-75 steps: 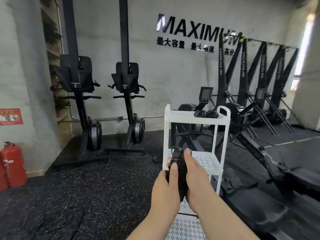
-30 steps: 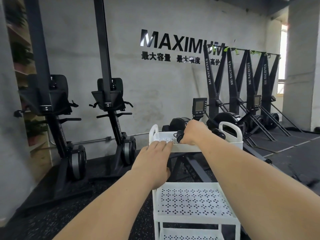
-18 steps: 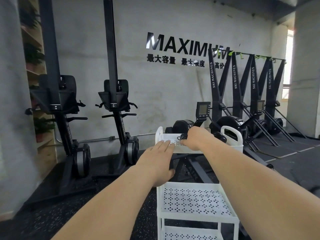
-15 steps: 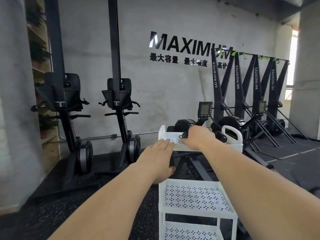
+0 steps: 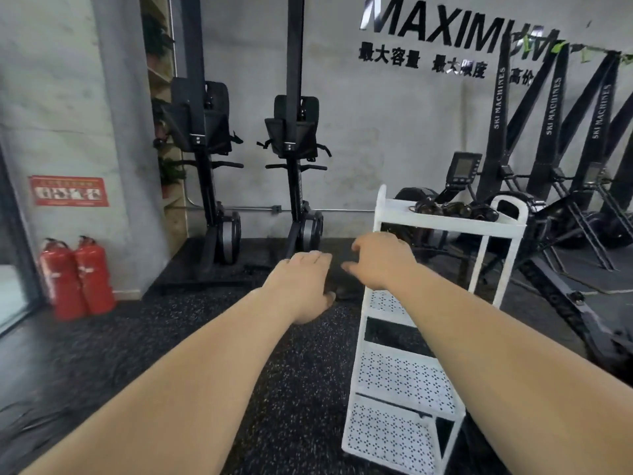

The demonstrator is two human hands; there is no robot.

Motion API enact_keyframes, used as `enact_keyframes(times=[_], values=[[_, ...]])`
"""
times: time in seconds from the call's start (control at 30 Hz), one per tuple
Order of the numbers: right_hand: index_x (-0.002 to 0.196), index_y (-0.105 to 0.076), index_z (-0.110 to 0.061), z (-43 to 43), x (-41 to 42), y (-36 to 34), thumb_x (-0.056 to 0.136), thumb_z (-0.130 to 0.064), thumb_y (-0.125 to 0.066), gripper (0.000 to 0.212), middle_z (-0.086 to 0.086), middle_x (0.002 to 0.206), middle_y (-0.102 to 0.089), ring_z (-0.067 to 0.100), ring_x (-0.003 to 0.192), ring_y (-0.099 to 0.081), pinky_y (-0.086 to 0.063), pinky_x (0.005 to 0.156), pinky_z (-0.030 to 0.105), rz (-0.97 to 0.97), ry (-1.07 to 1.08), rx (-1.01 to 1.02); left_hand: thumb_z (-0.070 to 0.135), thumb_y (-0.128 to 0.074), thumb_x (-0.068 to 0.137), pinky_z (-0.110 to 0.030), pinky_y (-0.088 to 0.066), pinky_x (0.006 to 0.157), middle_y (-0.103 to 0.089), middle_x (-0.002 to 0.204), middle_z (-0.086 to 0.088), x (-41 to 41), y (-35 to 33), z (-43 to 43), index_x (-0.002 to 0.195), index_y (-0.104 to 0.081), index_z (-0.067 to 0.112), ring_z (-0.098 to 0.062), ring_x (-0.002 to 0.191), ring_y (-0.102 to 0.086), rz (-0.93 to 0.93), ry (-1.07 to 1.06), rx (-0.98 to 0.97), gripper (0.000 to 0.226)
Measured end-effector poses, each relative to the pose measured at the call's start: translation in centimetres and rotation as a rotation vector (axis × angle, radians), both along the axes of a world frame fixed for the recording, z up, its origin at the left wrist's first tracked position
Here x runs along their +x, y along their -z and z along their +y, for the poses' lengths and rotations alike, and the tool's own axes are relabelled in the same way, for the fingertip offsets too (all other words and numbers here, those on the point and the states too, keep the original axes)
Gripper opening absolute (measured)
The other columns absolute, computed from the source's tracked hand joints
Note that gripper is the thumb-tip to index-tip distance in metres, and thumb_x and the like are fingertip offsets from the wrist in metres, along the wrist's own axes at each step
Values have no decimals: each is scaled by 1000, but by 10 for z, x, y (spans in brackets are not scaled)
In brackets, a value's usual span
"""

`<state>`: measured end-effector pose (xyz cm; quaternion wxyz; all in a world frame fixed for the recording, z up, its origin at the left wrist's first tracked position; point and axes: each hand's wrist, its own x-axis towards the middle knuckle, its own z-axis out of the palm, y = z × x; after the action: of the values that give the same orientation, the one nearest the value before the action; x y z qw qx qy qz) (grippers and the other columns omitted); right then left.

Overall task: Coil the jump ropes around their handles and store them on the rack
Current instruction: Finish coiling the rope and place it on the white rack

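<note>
- Grey concrete wall (image 5: 359, 132) fills the far side. It carries large black letters (image 5: 428, 27) reading "MAXIMUM", whose last letters are crossed by a black machine. Chinese characters run below them: the first group reads 最大容量, the rest is too blurred to read.
- Black speckled rubber floor (image 5: 205, 337) lies open from the near edge to the machines, left of the rack.
- Slanted black ski machines (image 5: 498, 94) stand far right, each marked "SKI MACHINES". The picture's right edge cuts off the row.
- Two upright black machines (image 5: 294, 132) stand against the far wall at centre-left, their tops cut off.
- White rack (image 5: 404, 382) with perforated shelves stands right of centre, and the right forearm hides part of it.
- Left hand (image 5: 305, 286) hangs palm down over the floor just left of the rack, fingers straight, holding nothing.
- Right hand (image 5: 380, 258) is beside the rack's left post, below the top shelf, with fingers loosely spread and empty.
- Two red fire extinguishers (image 5: 77, 275) stand on the floor far left, against a pillar.
- Red sign (image 5: 68, 191) hangs on the pillar above them, its writing too small to read.
- Black jump ropes (image 5: 452, 210) lie bundled on the rack's top shelf. How many there are is hard to tell.
</note>
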<state>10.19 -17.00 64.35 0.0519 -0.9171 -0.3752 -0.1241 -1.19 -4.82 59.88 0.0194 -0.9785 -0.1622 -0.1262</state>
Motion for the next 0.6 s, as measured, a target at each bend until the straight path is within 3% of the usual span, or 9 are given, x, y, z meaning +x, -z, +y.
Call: enact_keyframes(times=[0.33,0.6], values=[[136,-67,-25,28,-116,111,97,-65,-62,56,8,134,-67,34,122,-63,-50,100,44,136,-179,-169,50,-61,103,-52,-40,120,-32,171,-6,-136,101,25,168,-25,19,-32,151,-40,119,-169,-101,81],[143,-61,-26,61,-164,215,100,-60,-61,55,6,141,-63,32,130,-58,-47,107,45,276,-237,-335,50,-59,103,-52,-38,121,-29,172,-4,-186,201,47,168,-23,18,-31,152,-38,244,-241,-222,81]])
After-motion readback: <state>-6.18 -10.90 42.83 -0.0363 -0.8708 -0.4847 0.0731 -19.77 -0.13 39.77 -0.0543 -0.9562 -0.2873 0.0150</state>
